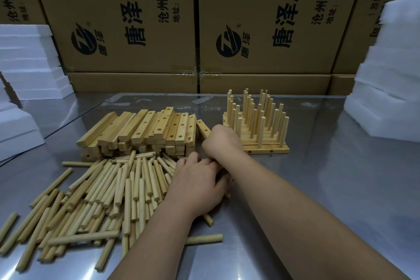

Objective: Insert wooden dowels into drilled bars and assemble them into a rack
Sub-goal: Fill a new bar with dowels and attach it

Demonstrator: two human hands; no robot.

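Cardboard cartons (136, 18) close off the back of the steel worktop (318, 188), with foam blocks (31, 70) at both sides. The right hand (221, 141) is fisted round the near end of a drilled bar (203, 128), whose long axis runs away and slightly left, holes up. Just below it, the left hand (195, 185) lies palm down on the right edge of the loose dowels (102, 188), which mostly point away. Its fingers are bent, but I cannot tell whether it grips one. It is the nearer hand to them. Finished racks (256, 125) stand just right.
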